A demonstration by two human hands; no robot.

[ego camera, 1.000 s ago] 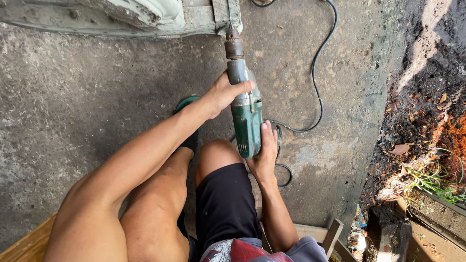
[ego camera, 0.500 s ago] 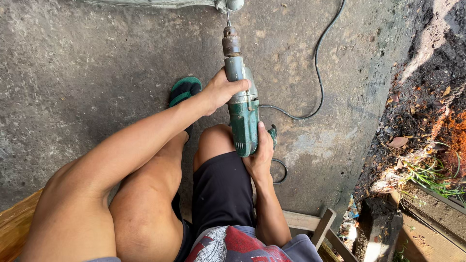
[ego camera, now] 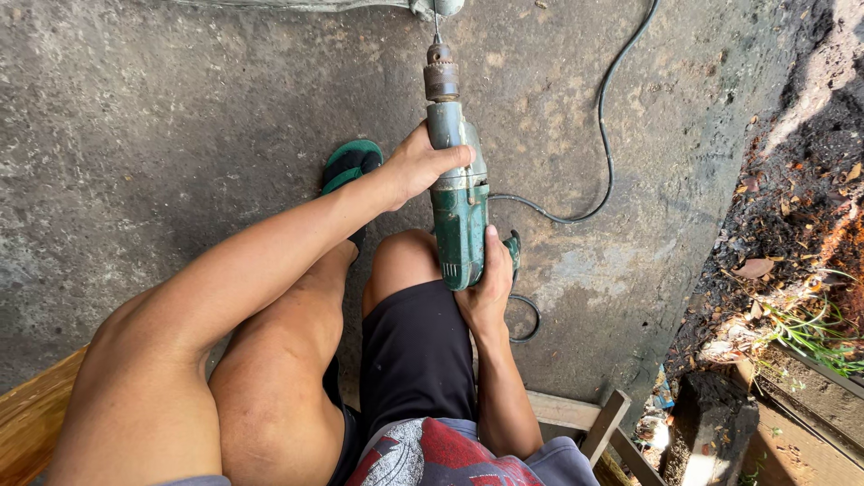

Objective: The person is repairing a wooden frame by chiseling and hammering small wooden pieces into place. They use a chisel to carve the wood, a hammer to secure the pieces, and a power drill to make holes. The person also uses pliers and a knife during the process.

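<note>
Both hands are closed around a green electric drill (ego camera: 459, 211). The left hand (ego camera: 421, 162) is wrapped over the front of the drill body, fingers curled across its grey upper housing, while the right hand (ego camera: 488, 286) is clasped around the rear handle from below, the thumb laid up along the green casing. The drill is held pointing away from the body, above the knees, with its dark metal chuck (ego camera: 441, 79) at the far end and a thin bit (ego camera: 436, 25) running up from the chuck to the pale grey object (ego camera: 441, 7) at the top edge of the view.

Compared with the frame one second ago, the drill is seen higher in the view and the pale object has slid almost out of sight at the top, only a sliver of it being left; the grip of both hands is unchanged.

The casing is scuffed and dusty; a pale label patch is seen on its side, too small to be made out. A black cord (ego camera: 605, 135) is trailed from the rear of the drill in a loop across the concrete floor (ego camera: 162, 135). A green sandal (ego camera: 349, 164) is seen beneath the left forearm. Black shorts (ego camera: 414, 351) are worn. Wooden planks (ego camera: 576, 414) are seen near the bottom, and soil with dry leaves (ego camera: 801, 207) lies at the right.
</note>
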